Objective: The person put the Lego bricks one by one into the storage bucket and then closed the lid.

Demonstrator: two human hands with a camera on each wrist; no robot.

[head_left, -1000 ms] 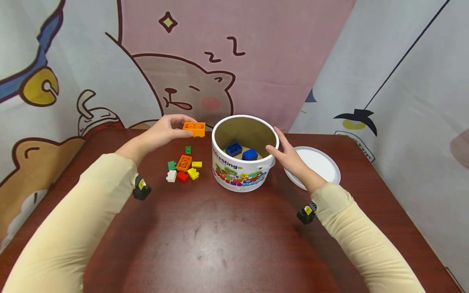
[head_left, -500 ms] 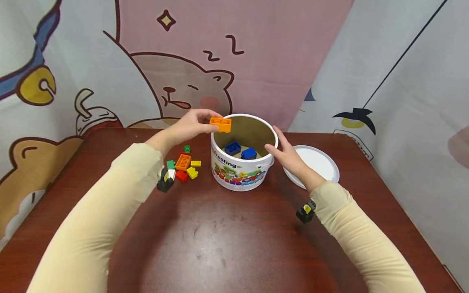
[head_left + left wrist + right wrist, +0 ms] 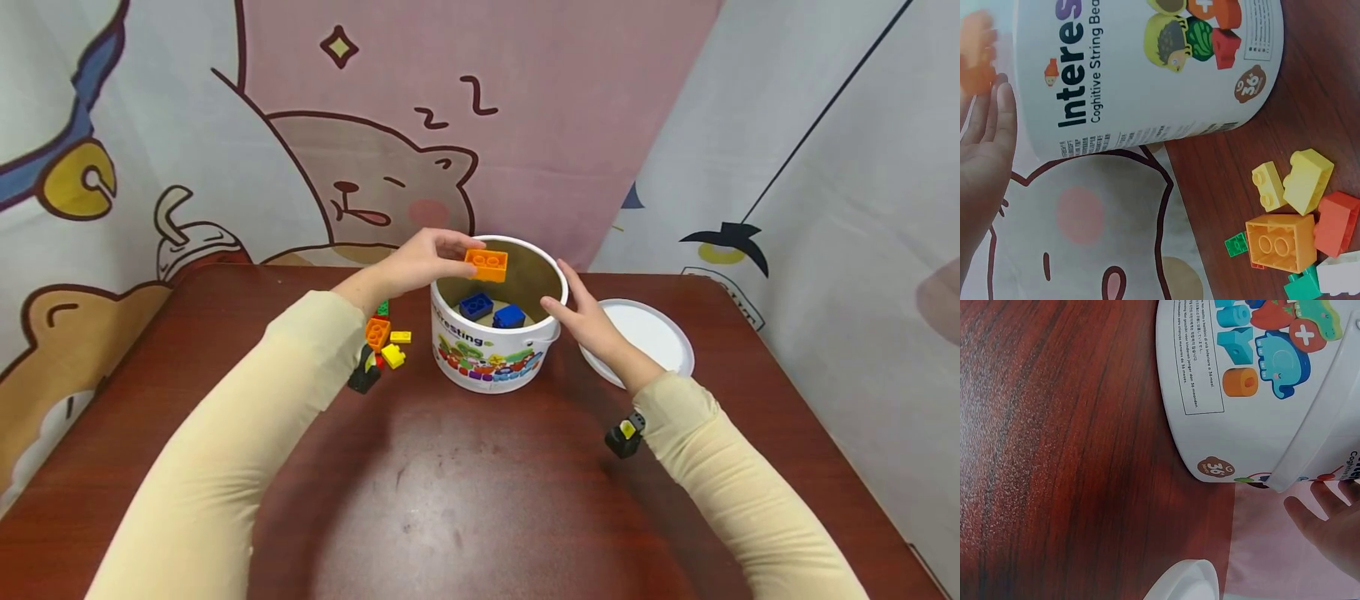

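On dark-red wood-grain table [image 3: 480, 492], cartoon-printed fabric backdrop [image 3: 570, 108] at twelve o'clock, I log left hand [image 3: 422, 260] pinching orange rectangular plastic brick [image 3: 489, 265] over white round plastic bucket [image 3: 491, 360], right hand [image 3: 594, 323] wide-fingered against its three o'clock.

Looks like a cloth-screened play corner, judging by cartoon-printed drapes [image 3: 585, 108] hung behind and beside the wood-grained surface [image 3: 465, 500], and by loose toy bricks [image 3: 1282, 240] on it.

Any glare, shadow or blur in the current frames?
Head: pale glare on the table, soft shadow beside the left sleeve; left wrist: held orange brick blurred, loose bricks sharper; right wrist: grainy glare on the table, towards the left of frame.
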